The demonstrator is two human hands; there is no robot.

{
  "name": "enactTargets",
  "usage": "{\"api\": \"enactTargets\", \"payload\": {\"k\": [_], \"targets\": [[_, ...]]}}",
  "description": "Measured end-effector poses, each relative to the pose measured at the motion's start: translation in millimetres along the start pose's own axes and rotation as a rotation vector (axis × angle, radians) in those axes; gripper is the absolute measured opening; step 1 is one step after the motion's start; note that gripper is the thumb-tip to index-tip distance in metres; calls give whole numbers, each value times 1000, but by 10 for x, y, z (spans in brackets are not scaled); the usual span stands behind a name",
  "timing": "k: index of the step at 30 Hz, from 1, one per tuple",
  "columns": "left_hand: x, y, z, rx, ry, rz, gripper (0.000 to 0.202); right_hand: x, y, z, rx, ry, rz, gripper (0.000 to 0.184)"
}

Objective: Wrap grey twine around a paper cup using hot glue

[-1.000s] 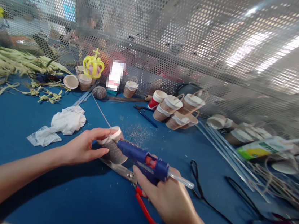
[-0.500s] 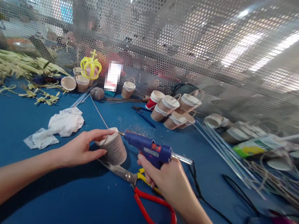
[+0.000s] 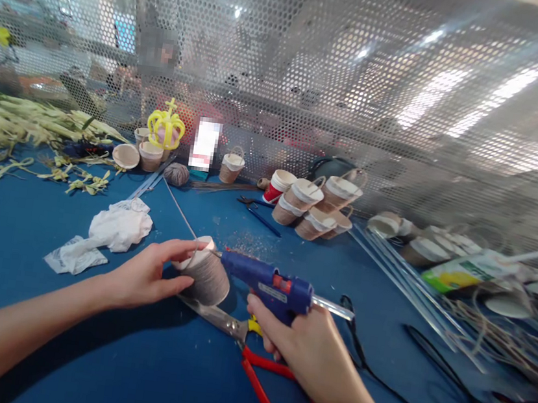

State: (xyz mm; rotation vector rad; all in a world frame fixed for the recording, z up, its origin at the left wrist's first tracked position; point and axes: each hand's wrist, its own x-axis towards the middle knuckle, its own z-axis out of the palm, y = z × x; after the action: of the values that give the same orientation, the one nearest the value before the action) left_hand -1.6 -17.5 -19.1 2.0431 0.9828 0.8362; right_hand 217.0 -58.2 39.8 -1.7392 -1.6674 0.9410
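1. Fingers (image 3: 180, 251) of your left hand (image 3: 148, 273), half-curled in the head view, hold the tilted yarn-wrapped cup (image 3: 210, 284) by the scissors (image 3: 222, 319).
2. Your right hand (image 3: 312, 347) wraps the glue gun (image 3: 248, 273), nozzle (image 3: 218, 254) at the cup's pale end, contact unclear.
3. Best steady that cup, strand (image 3: 180, 209) taut, fingertips clear of the likely hot nozzle.

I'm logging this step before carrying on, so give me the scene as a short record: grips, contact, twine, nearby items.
Left grip: holding the twine-wrapped cup near its white end
Right grip: holding the blue glue gun
Contact: nozzle at the cup's white end; touching or not, I can't tell
Twine: runs from the cup toward the gray yarn ball
Nearby: red-and-yellow-handled scissors beside the cup; crumpled white material left
Surface: blue tabletop
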Motion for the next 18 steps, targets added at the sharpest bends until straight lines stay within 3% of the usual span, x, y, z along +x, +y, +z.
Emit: {"api": "enactTargets", "payload": {"k": [10, 14, 18], "targets": [[11, 15, 3, 16, -9, 7, 44, -74, 32, 125, -94, 0, -319, 9], [6, 28, 0, 8, -13, 4, 45, -79, 37, 124, -89, -8, -282, 7], [4, 18, 2, -16, -3, -17, 49, -42, 2, 37, -47, -39, -70, 15]]}}
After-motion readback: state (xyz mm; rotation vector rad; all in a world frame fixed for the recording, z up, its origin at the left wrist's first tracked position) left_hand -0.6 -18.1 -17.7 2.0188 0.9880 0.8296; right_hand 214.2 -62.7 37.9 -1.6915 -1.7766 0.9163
